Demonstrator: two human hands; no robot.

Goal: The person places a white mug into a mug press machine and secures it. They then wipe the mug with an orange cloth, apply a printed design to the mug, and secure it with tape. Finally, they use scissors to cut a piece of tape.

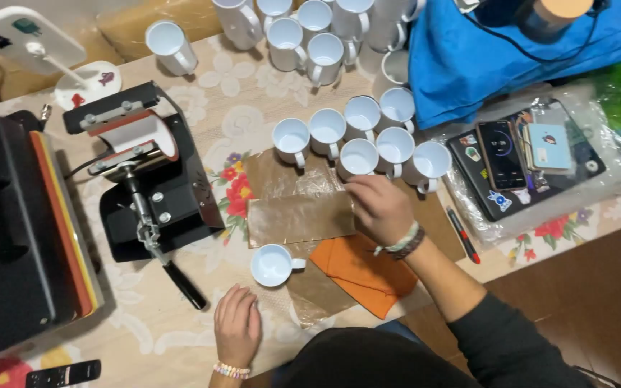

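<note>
On the tabletop (181, 338), a brown paper sheet (300, 219) is pressed under the right hand (381, 208).

The right grip is spread flat on the sheet's edge, clasping nothing; the left hand (237, 325) is laid open near a lone white mug (273, 265), seen empty. Empty white mugs (359, 136) are clustered just beyond, beside a black mug press (149, 172).

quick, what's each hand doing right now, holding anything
Left hand: open, flat on the table, holding nothing.
Right hand: fingers on the brown sheet near the white mugs; grip cannot be told.
</note>
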